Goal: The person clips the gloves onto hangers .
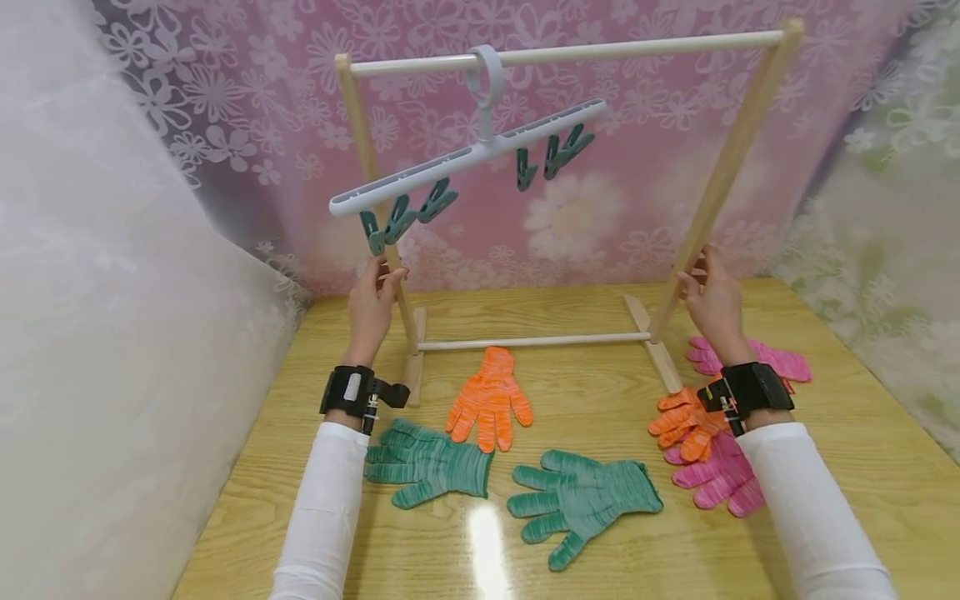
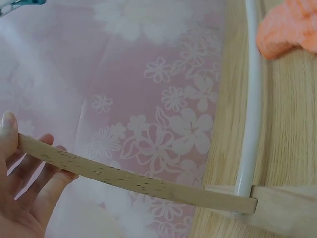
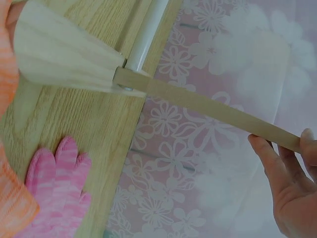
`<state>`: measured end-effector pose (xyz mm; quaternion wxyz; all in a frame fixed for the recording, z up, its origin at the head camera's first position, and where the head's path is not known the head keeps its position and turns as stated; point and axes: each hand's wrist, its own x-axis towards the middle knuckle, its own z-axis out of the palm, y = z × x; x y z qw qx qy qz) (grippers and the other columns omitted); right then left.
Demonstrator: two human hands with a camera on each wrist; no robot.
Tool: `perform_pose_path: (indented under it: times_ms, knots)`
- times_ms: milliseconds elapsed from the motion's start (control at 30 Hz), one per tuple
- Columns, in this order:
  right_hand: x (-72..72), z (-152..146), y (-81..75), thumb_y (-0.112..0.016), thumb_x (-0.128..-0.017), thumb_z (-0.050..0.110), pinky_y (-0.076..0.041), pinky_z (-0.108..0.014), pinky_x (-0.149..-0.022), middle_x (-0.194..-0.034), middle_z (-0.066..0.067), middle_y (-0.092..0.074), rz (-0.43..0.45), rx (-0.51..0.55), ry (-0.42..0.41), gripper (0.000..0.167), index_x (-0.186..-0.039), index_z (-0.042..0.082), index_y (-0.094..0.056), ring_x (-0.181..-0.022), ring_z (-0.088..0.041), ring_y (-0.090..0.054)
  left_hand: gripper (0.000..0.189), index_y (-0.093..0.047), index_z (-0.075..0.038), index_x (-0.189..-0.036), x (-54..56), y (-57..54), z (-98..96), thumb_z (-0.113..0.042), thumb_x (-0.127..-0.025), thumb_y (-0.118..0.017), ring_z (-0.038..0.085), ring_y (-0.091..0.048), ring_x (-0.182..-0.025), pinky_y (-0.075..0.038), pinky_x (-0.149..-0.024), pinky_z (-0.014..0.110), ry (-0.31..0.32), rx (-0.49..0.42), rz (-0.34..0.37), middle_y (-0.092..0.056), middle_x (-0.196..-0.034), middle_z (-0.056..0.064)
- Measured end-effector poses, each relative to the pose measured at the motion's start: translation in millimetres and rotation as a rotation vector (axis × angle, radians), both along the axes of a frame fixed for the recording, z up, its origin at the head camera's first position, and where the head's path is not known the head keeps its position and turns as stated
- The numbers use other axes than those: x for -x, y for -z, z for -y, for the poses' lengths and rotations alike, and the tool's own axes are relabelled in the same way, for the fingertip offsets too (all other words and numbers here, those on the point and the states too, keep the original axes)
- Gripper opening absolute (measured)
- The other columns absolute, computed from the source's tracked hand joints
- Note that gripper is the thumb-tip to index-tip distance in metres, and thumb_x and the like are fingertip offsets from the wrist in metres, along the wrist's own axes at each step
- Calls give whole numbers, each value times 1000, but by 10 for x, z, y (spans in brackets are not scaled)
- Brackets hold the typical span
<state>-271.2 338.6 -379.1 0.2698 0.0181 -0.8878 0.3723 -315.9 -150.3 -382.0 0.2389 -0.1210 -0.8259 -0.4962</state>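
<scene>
A wooden drying rack with white rods stands at the back of the table; its left post (image 1: 365, 142) and right post (image 1: 726, 158) rise to a top rod (image 1: 637, 52). My left hand (image 1: 372, 304) grips the left post low down, thumb on one side and fingers on the other, as the left wrist view also shows. On the other side my right hand (image 1: 712, 304) pinches the right post between thumb and fingers. From the top rod hangs a pale grey hanger (image 1: 480, 154), tilted in view, with several dark green clips (image 1: 401, 218) that hold nothing.
Two green gloves (image 1: 588, 500) lie in front of the rack, near an orange glove (image 1: 493, 400). By my right forearm are another orange glove (image 1: 678, 421) and two pink gloves (image 1: 720, 475), partly covered. Flowered cloth (image 1: 585, 217) hangs behind the wooden table (image 1: 285, 500).
</scene>
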Motion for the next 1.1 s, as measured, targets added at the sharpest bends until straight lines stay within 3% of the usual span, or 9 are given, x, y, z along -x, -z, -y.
perform_pose_path:
  times_ms: [233, 300, 367, 533, 667, 867, 1100]
  knots:
    - [-13, -42, -52, -57, -104, 9, -56, -16, -72, -126, -34, -58, 18, -12, -33, 51, -152, 2, -40, -111, -52, -62, 40, -59, -3, -134, -4, -53, 93, -27, -103, -60, 36, -66, -117, -57, -90, 51, 93, -59, 41, -68, -123, 20]
    - [-31, -40, -62, -60, -103, 13, -58, -22, -77, -128, -31, -59, 4, -15, -2, 54, -152, 5, -41, -112, -49, -63, 40, -60, -3, -134, -9, -78, 123, -25, -102, -61, 36, -67, -116, -58, -89, 50, 111, -64, 56, -68, -124, 20]
    - [-50, -24, -63, -63, -101, 16, -58, -28, -84, -127, -27, -61, -44, -13, 48, 55, -152, 9, -43, -113, -44, -63, 40, -61, -4, -135, -16, -90, 160, -25, -101, -62, 36, -67, -115, -58, -89, 48, 114, -57, 67, -68, -125, 21]
    - [-100, 78, -105, -67, -100, 18, -47, -13, -83, -117, -20, -63, -239, 38, 145, 46, -143, 8, -54, -108, -32, -64, 39, -64, -8, -135, -76, -88, 261, -27, -100, -65, 34, -68, -113, -59, -89, 43, 79, -3, 87, -68, -126, 18]
    - [-151, 234, -237, -68, -99, 16, -45, -7, -83, -108, -20, -64, -383, 53, 147, 37, -133, 2, -61, -99, -23, -63, 36, -67, -10, -132, -151, -59, 342, -26, -100, -66, 32, -69, -108, -59, -88, 42, 40, 49, 89, -69, -124, 15]
    - [-227, 665, -536, -71, -96, 8, -48, -10, -84, -105, -20, -67, -507, 98, 29, 30, -124, 0, -67, -98, -21, -63, 33, -69, -9, -129, -262, -43, 431, -28, -104, -60, 32, -72, -99, -60, -84, 43, 2, 62, 48, -73, -118, 15]
    - [-322, 1302, -831, -71, -94, 1, -49, -12, -85, -108, -17, -70, -542, 141, -180, 29, -123, 0, -67, -101, -20, -64, 33, -69, -11, -129, -537, -132, 336, -30, -106, -55, 31, -74, -94, -60, -82, 45, 3, 151, 8, -74, -115, 13]
